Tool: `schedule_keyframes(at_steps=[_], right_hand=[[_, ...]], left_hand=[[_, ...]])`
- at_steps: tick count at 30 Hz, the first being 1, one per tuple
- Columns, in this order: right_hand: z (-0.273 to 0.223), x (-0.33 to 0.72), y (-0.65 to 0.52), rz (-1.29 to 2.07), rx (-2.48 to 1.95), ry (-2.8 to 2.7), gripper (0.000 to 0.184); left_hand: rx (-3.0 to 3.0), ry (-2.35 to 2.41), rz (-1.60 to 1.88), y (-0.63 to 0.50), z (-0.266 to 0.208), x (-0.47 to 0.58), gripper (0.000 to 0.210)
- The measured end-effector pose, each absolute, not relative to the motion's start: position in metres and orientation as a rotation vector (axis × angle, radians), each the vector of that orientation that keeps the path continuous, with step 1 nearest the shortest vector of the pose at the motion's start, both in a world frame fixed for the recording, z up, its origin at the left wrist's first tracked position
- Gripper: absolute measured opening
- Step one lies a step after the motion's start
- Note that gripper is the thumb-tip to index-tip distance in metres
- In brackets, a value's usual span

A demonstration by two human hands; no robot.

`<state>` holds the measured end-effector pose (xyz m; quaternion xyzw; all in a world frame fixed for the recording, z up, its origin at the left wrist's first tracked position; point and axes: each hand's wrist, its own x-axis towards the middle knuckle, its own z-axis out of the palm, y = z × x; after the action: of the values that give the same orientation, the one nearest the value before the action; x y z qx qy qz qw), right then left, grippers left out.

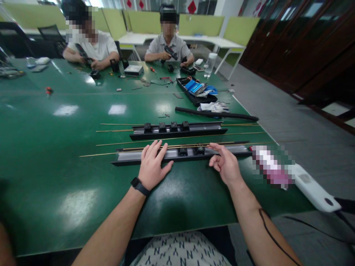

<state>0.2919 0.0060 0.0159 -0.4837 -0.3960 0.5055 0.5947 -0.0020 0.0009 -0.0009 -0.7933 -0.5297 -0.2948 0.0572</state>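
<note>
My left hand [153, 167], with a dark band on its wrist, lies with fingers spread over the nearer long black channel [127, 158] with its pale inner floor. My right hand [227, 164] is over the same channel farther right, index finger stretched out along the thin brass-coloured rods [191, 146] and the other fingers partly curled. No object shows in either grasp; whether the fingertips press on the rods is unclear. Between the hands, small black blocks [183, 150] sit in the channel. Parts of channel and rods are hidden under my left hand.
Behind lies a second black channel [210, 131] with several black blocks [162, 127]. Farther back are a black tube [216, 113], gloves [213, 107] and a black tray [191, 96]. A white power strip [313, 187] lies at right. Two people work across the green table [83, 140].
</note>
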Motion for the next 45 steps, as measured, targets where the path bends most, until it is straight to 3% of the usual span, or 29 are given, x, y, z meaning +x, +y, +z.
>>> schedule_keyframes(at_steps=[45], right_hand=[[0.0189, 0.2894, 0.0037, 1.269, -1.124, -0.972, 0.048]], left_hand=[[-2.421, -1.603, -0.894, 0.0006, 0.0008, -0.0019, 0.063]])
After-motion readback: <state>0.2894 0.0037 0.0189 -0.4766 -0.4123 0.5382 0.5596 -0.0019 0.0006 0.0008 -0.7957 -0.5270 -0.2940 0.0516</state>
